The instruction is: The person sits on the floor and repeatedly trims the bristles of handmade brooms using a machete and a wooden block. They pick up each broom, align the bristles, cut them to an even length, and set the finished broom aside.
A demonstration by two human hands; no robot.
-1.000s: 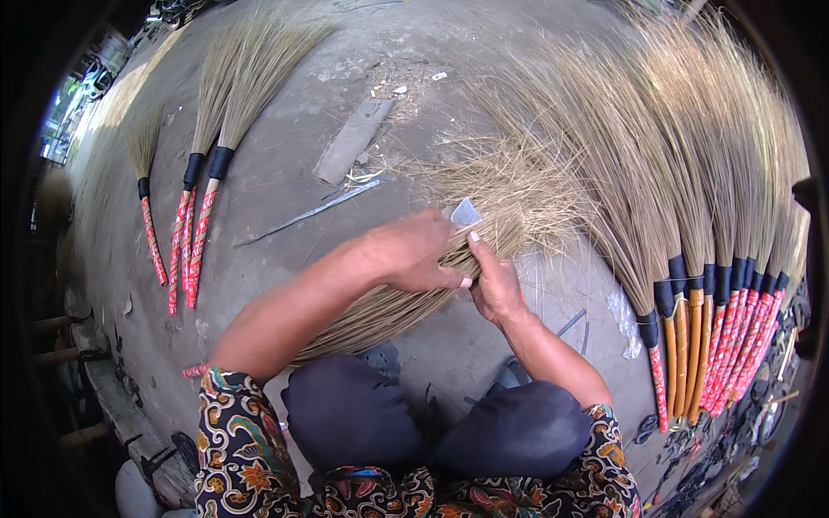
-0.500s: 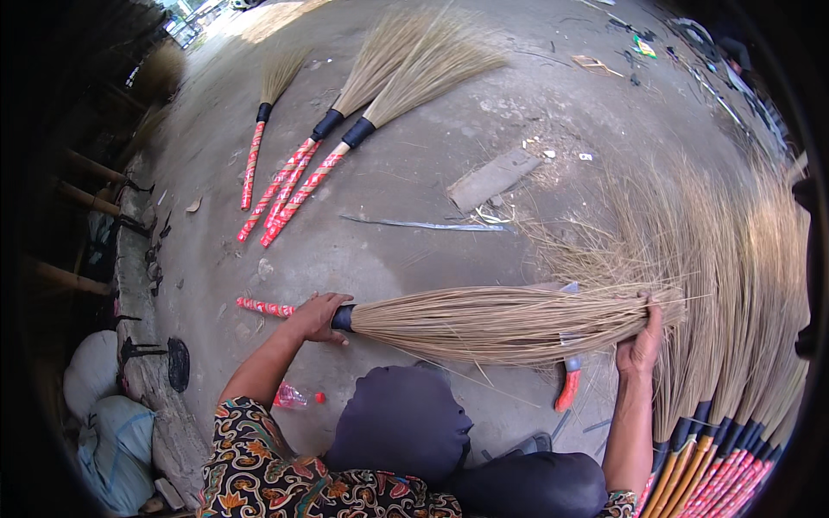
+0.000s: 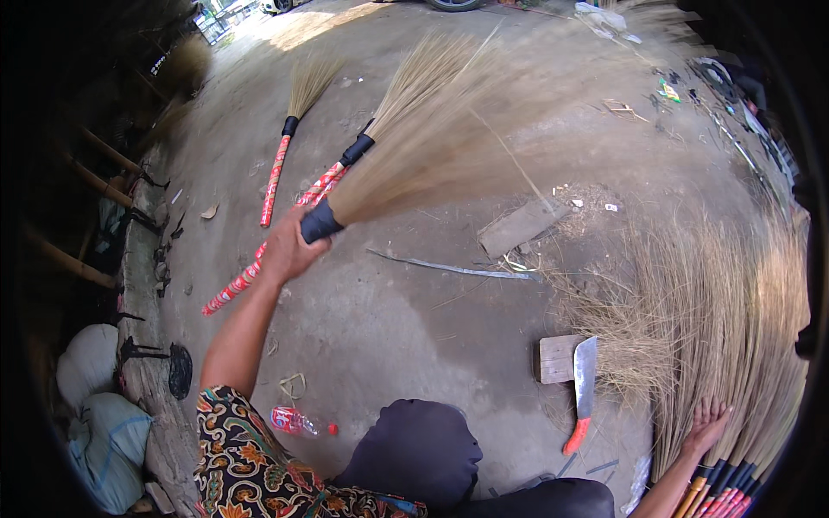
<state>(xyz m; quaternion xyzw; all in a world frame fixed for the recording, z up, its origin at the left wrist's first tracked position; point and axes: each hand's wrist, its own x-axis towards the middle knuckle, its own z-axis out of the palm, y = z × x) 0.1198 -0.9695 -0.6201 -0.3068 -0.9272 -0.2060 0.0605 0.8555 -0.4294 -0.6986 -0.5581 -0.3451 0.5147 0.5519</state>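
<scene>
My left hand (image 3: 291, 249) is closed round a broom (image 3: 401, 177) just below its black binding. The red-and-white patterned handle slants down to the left, and the straw fans out to the upper right, smeared by motion. Behind it several finished brooms (image 3: 356, 152) lie on the ground, partly covered by the held one. At the right, my right hand (image 3: 706, 430) rests with fingers apart on the straw of a stack of brooms (image 3: 717, 345), holding nothing that I can see. The stack's black bindings and handles show at the lower right.
A cleaver (image 3: 585, 380) with an orange handle lies against a wooden block (image 3: 558, 359), beside loose straw (image 3: 617, 354). A flat board (image 3: 522, 227) and a grey strip (image 3: 449, 268) lie farther off. Near my knee is a plastic bottle (image 3: 294, 421); sacks (image 3: 108, 440) stand at left.
My left hand has lifted the broom and swung it up and away to the far left. My right hand has let go of its straw ends and moved down right onto the stack.
</scene>
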